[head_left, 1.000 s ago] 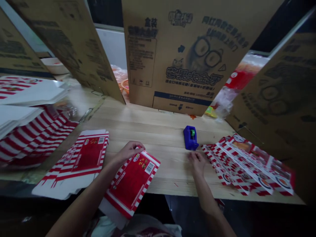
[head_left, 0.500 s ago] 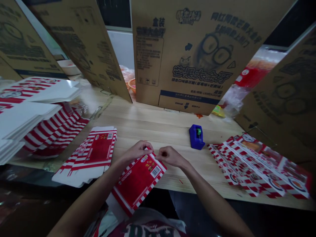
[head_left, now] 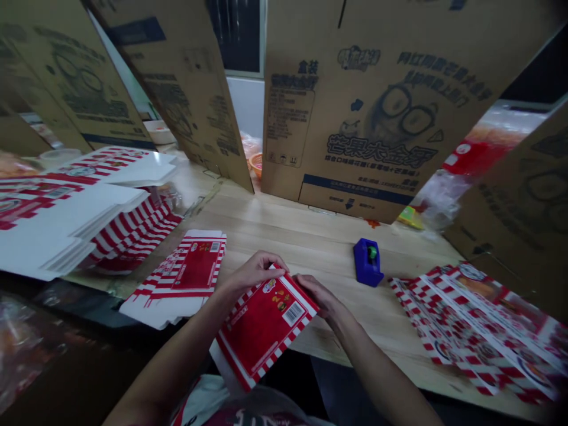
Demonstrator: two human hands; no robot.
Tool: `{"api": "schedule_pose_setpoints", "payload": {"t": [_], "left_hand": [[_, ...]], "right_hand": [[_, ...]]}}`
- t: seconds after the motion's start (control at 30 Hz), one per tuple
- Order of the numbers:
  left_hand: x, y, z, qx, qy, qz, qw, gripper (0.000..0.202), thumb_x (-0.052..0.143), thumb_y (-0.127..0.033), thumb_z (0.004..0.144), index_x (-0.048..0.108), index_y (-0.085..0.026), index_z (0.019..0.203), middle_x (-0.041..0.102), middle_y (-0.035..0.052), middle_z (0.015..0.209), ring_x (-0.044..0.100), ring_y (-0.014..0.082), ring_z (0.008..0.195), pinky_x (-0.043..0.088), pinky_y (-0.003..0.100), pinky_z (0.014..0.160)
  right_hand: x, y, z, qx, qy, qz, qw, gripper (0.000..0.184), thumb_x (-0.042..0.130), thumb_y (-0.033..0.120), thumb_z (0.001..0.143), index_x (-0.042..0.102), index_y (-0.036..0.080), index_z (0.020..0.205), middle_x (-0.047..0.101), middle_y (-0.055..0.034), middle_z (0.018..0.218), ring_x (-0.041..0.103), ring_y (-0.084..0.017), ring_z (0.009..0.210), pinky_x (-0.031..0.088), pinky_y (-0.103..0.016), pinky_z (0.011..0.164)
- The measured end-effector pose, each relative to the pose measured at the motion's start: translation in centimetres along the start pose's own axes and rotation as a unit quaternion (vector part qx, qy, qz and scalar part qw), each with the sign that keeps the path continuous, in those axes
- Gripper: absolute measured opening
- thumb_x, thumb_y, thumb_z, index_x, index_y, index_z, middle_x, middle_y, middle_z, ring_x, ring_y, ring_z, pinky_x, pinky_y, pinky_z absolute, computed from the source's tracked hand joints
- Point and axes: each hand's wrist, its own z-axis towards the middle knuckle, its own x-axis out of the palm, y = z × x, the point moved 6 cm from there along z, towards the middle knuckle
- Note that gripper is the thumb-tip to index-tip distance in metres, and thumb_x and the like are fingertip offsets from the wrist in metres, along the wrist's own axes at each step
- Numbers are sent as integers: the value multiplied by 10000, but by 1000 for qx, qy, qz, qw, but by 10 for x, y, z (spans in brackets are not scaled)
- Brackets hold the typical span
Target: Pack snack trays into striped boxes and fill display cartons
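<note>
A red carton with striped edges and a barcode (head_left: 264, 331) is held tilted over the table's front edge. Fingers and thumb of my left hand (head_left: 257, 272) close on its upper left corner. My right hand (head_left: 317, 294) is curled round its upper right edge, fingers partly hidden behind it. A white flap juts from the carton's lower left end, close to my clothing. Left of my hands lies a stack of flat cartons in the same print (head_left: 195, 269). A blue tape dispenser with green tape (head_left: 368, 263) stands to the right.
Flat striped cartons (head_left: 479, 331) fan out at the right. Larger white and striped sheets (head_left: 89, 213) are piled at the left. Upright cardboard panels (head_left: 346, 136) wall off the back of the wooden table (head_left: 266, 222). An orange basket (head_left: 256, 163) shows through a gap.
My right hand has gone from a pinch at the carton's top edge to a hold round its right edge. My left hand stays on its corner. The view has shifted left.
</note>
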Motion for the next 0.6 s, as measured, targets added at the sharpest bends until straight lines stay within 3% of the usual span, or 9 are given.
{"api": "schedule_pose_setpoints", "payload": {"t": [0.07, 0.17, 0.23, 0.27, 0.37, 0.43, 0.53, 0.6], "left_hand": [[-6, 1, -2, 5, -57, 14, 998, 252, 795, -353, 622, 737, -136, 738, 673, 20, 689, 543, 120, 636, 394, 210, 598], [-10, 6, -5, 12, -136, 40, 990, 168, 787, -267, 589, 738, -137, 683, 646, 8, 612, 520, 120, 613, 378, 216, 586], [-17, 15, -7, 10, -196, 39, 980, 162, 769, -270, 600, 734, -135, 683, 632, 11, 594, 520, 128, 590, 379, 227, 565], [-22, 20, -9, 10, -236, 32, 971, 178, 748, -294, 630, 732, -139, 717, 640, 18, 622, 534, 140, 603, 390, 236, 564], [-42, 37, -27, 19, -363, 1, 932, 221, 666, -366, 729, 701, -171, 825, 668, 56, 781, 584, 186, 724, 432, 277, 620], [-54, 48, -44, 27, -425, -17, 905, 215, 633, -394, 759, 659, -197, 843, 658, 69, 857, 586, 204, 798, 442, 302, 677], [-65, 67, -69, 27, -451, -37, 891, 212, 660, -400, 724, 595, -212, 798, 617, 54, 821, 566, 199, 775, 434, 312, 690], [-67, 79, -80, 14, -419, -47, 907, 241, 709, -379, 674, 573, -207, 774, 588, 31, 757, 550, 183, 724, 421, 301, 666]], "right_hand": [[-2, 13, 1, -23, -16, -139, 990, 464, 657, 606, 743, 619, 144, 745, 617, -5, 666, 546, -114, 588, 409, -219, 558], [-6, 34, 6, -68, -46, -383, 920, 475, 663, 596, 733, 550, 150, 611, 534, 10, 566, 485, -112, 539, 354, -220, 493], [-10, 42, 14, -83, -56, -466, 879, 471, 621, 607, 752, 569, 158, 619, 567, -16, 585, 537, -149, 572, 410, -247, 519], [-14, 46, 17, -91, -72, -473, 873, 452, 616, 609, 748, 616, 159, 722, 630, -44, 679, 592, -181, 642, 461, -267, 568], [-30, 46, 20, -99, -144, -404, 898, 653, 683, 623, 653, 579, 183, 1124, 671, -133, 1073, 671, -273, 898, 553, -350, 737], [-36, 33, 19, -69, -142, -348, 924, 696, 704, 638, 614, 576, 200, 1140, 664, -157, 1113, 682, -310, 934, 572, -393, 764], [-29, 4, 21, -6, -20, -292, 956, 529, 691, 632, 648, 678, 219, 979, 710, -133, 1019, 684, -338, 947, 563, -441, 824], [-24, -6, 25, 10, 40, -266, 963, 478, 691, 611, 670, 715, 220, 943, 722, -114, 1014, 677, -343, 972, 537, -464, 882]]}}
